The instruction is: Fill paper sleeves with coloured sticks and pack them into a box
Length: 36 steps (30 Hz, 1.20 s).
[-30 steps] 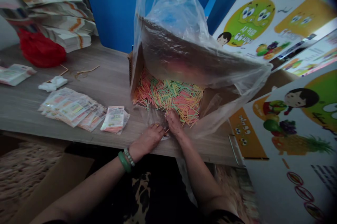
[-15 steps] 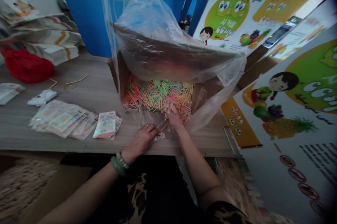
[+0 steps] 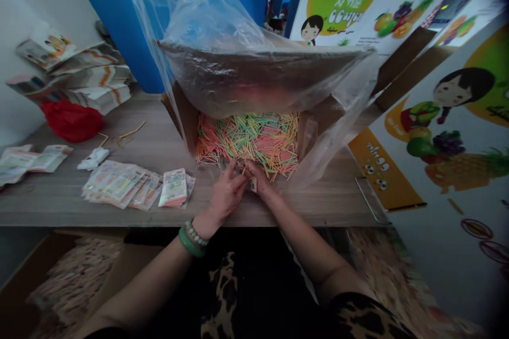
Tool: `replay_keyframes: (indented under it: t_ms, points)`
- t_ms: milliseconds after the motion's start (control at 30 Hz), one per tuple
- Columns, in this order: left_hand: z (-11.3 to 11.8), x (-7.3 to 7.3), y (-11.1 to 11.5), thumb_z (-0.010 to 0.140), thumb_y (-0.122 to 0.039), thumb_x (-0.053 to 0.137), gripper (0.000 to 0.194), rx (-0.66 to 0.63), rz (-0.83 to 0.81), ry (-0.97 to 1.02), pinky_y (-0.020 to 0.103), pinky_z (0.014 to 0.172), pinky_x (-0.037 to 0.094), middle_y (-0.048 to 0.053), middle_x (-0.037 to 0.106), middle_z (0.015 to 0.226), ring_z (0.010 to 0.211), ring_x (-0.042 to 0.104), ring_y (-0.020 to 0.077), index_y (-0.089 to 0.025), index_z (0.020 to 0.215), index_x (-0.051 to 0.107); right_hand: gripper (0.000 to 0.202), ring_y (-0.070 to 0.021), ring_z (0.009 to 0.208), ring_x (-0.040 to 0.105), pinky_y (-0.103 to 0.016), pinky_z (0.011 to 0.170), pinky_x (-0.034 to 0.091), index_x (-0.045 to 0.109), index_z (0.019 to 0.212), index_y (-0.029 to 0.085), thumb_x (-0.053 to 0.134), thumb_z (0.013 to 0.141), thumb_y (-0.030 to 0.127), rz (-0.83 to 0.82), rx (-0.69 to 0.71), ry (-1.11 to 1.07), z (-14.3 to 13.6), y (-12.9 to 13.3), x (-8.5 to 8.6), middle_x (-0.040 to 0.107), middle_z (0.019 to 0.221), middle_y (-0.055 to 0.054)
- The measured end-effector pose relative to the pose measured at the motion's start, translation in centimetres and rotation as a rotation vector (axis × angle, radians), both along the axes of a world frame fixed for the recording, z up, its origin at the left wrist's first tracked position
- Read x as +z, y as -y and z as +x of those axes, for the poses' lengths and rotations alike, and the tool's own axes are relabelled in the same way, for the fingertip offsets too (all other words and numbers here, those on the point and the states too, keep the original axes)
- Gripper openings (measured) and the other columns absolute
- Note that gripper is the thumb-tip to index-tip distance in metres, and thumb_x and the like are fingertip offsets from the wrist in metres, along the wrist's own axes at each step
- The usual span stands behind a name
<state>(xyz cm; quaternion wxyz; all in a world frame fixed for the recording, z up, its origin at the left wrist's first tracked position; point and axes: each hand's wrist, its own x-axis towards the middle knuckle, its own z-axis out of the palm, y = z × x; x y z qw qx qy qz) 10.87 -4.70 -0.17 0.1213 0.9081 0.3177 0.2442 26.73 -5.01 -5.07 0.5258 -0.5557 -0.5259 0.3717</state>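
Colored thin sticks (image 3: 250,140) in pink, green and yellow fill a cardboard box (image 3: 186,116) lined with clear plastic, its open side facing me. Just in front of the pile my hands meet. My left hand (image 3: 228,190), with a green bangle and beads at the wrist, has its fingers closed at a small printed packet (image 3: 252,184). My right hand (image 3: 260,179) is closed beside it, with a stick end showing between the fingers; how many it holds is hidden. Filled clear packets (image 3: 119,184) lie fanned out on the left, beside a small stack of printed packets (image 3: 174,188).
A red bag (image 3: 71,120), crumpled white tissue (image 3: 94,159) and stacked packaging (image 3: 99,76) occupy the table's left side. Large printed cartons (image 3: 445,158) stand at the right. Loose sticks lie near the tissue. Below the table's left edge is a box of packets (image 3: 79,280).
My right hand has come back from the sticks toward me. My left hand has moved up and right to meet it, raising the small packet from the table. The view has shifted.
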Motion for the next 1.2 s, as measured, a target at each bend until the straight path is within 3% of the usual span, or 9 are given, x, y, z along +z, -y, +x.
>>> replay_keyframes:
  t_ms: [100, 200, 333, 467, 600, 733, 867, 1000, 1200]
  points:
    - [0.4, 1.1, -0.3, 0.097, -0.011, 0.049, 0.033, -0.029, 0.118, -0.263, 0.050, 0.103, 0.051, 0.017, 0.057, 0.147, 0.119, 0.064, 0.0316, -0.019, 0.122, 0.069, 0.013, -0.0196, 0.086, 0.060, -0.032, 0.083, 0.049, 0.063, 0.086, 0.024, 0.057, 0.087, 0.035, 0.012, 0.042, 0.029, -0.4, 0.2, 0.0, 0.068, 0.087, 0.000]
    - [-0.2, 1.8, -1.2, 0.096, -0.008, 0.046, 0.030, -0.008, 0.119, -0.310, 0.045, 0.097, 0.051, 0.015, 0.073, 0.111, 0.099, 0.069, 0.0285, -0.015, 0.110, 0.072, 0.013, -0.0202, 0.088, 0.061, -0.034, 0.086, 0.049, 0.066, 0.092, 0.025, 0.059, 0.084, 0.032, 0.035, 0.028, 0.027, -0.2, 0.0, -0.1, 0.069, 0.090, 0.000]
    - [-0.8, 1.4, -3.5, 0.098, -0.019, 0.049, 0.026, 0.222, -0.078, 0.013, 0.035, 0.080, 0.052, 0.010, 0.071, 0.088, 0.085, 0.067, 0.0233, -0.016, 0.087, 0.072, 0.019, -0.0194, 0.086, 0.061, -0.034, 0.087, 0.049, 0.064, 0.098, 0.024, 0.058, 0.083, 0.035, 0.040, -0.125, -0.161, 0.7, -0.7, -0.2, 0.067, 0.087, 0.000]
    - [-1.0, 0.2, -5.4, 0.088, -0.027, 0.067, 0.018, 0.212, -0.348, 0.271, 0.034, 0.082, 0.052, 0.007, 0.073, 0.094, 0.095, 0.066, 0.0233, -0.019, 0.072, 0.071, 0.015, -0.0176, 0.079, 0.056, -0.031, 0.080, 0.048, 0.061, 0.084, 0.023, 0.064, 0.076, 0.036, -0.001, -0.079, -0.136, 1.0, -1.0, -0.5, 0.060, 0.080, 0.002]
    - [-1.6, -0.4, -5.6, 0.080, -0.028, 0.071, 0.020, 0.257, -0.514, 0.470, 0.032, 0.076, 0.050, 0.005, 0.068, 0.079, 0.084, 0.063, 0.0211, -0.018, 0.062, 0.067, 0.023, -0.0176, 0.077, 0.056, -0.031, 0.078, 0.047, 0.063, 0.097, 0.024, 0.061, 0.075, 0.032, -0.036, -0.054, -0.068, 0.9, -0.7, -0.9, 0.059, 0.079, 0.003]
    - [-2.0, -0.3, -4.5, 0.073, -0.027, 0.073, 0.012, 0.277, -1.025, 0.760, 0.025, 0.056, 0.046, 0.000, 0.064, 0.066, 0.059, 0.057, 0.0141, -0.017, 0.074, 0.067, 0.015, -0.0193, 0.084, 0.061, -0.032, 0.081, 0.049, 0.062, 0.090, 0.025, 0.056, 0.078, 0.032, -0.001, -0.067, 0.011, 0.9, -0.4, -0.8, 0.064, 0.086, 0.001]
    - [-1.9, 0.0, -3.1, 0.064, -0.015, 0.073, 0.025, 0.281, -1.418, 0.891, 0.026, 0.054, 0.051, 0.001, 0.070, 0.071, 0.054, 0.063, 0.0152, -0.016, 0.088, 0.067, 0.020, -0.0199, 0.077, 0.063, -0.034, 0.076, 0.050, 0.060, 0.098, 0.025, 0.049, 0.084, 0.033, 0.016, -0.059, 0.008, 0.9, -0.2, -0.8, 0.064, 0.078, 0.001]
    - [-2.3, 0.2, -2.4, 0.061, -0.006, 0.074, 0.027, 0.275, -1.422, 0.978, 0.024, 0.052, 0.053, -0.002, 0.071, 0.070, 0.053, 0.064, 0.0136, -0.017, 0.084, 0.065, 0.035, -0.0212, 0.079, 0.065, -0.036, 0.079, 0.051, 0.057, 0.120, 0.025, 0.050, 0.087, 0.037, 0.035, -0.070, 0.009, 1.0, -0.2, -1.2, 0.066, 0.080, 0.001]
    - [-3.3, 0.1, -2.6, 0.067, -0.007, 0.075, 0.018, 0.258, -1.507, 0.987, 0.029, 0.060, 0.058, 0.003, 0.075, 0.075, 0.061, 0.068, 0.0163, -0.014, 0.084, 0.072, 0.018, -0.0210, 0.080, 0.065, -0.035, 0.078, 0.050, 0.062, 0.091, 0.026, 0.048, 0.088, 0.037, -0.014, -0.005, 0.161, 1.0, 0.0, -1.2, 0.067, 0.081, -0.001]
